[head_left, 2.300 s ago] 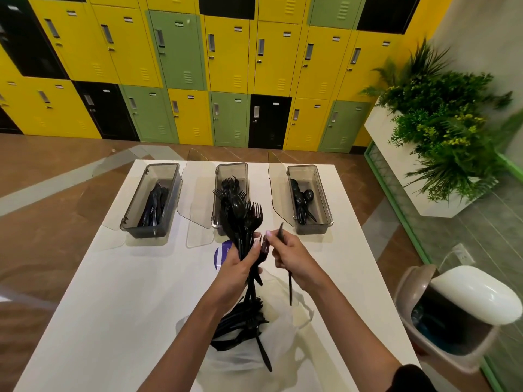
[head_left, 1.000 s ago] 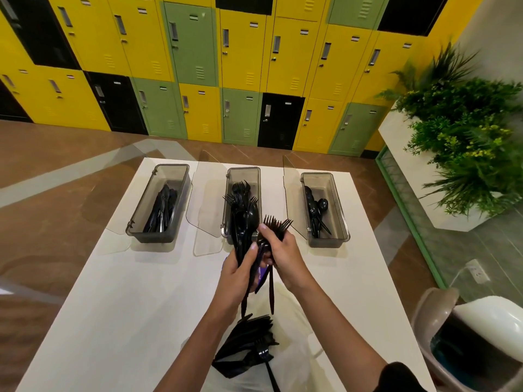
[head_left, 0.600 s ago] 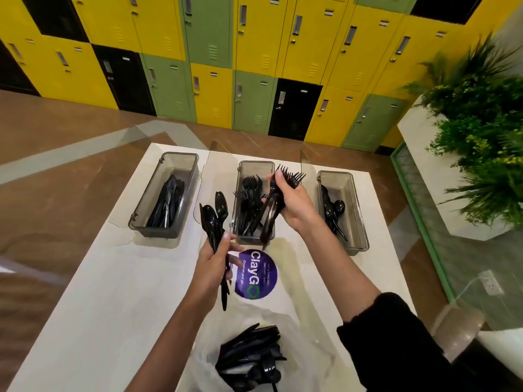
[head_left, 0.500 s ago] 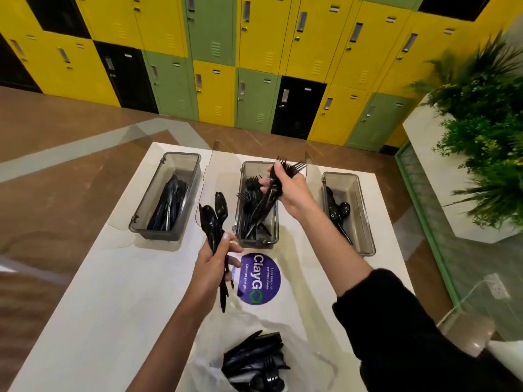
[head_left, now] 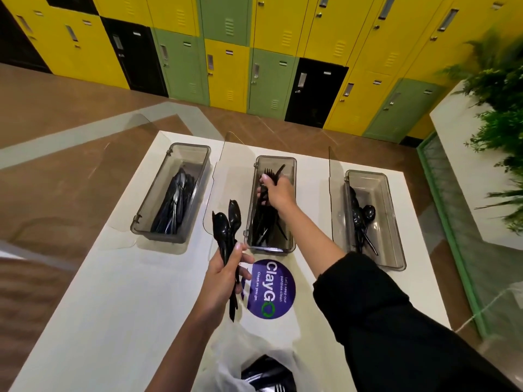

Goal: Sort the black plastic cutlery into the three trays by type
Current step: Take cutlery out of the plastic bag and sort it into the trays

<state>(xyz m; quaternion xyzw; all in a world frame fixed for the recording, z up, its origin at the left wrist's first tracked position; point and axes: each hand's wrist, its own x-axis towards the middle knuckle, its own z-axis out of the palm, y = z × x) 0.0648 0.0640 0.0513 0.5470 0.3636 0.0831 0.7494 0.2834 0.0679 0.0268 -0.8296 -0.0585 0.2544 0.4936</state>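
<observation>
I see three smoky clear plastic trays on the smooth white table (head_left: 119, 292). My right hand (head_left: 276, 192), closed around glossy black forks (head_left: 271, 173), has dropped lower into the middle tray (head_left: 293, 165) at twelve o'clock than half a second ago. My left hand (head_left: 223, 274) grips rounded spoons (head_left: 227, 222) at seven o'clock of that tray.
</observation>
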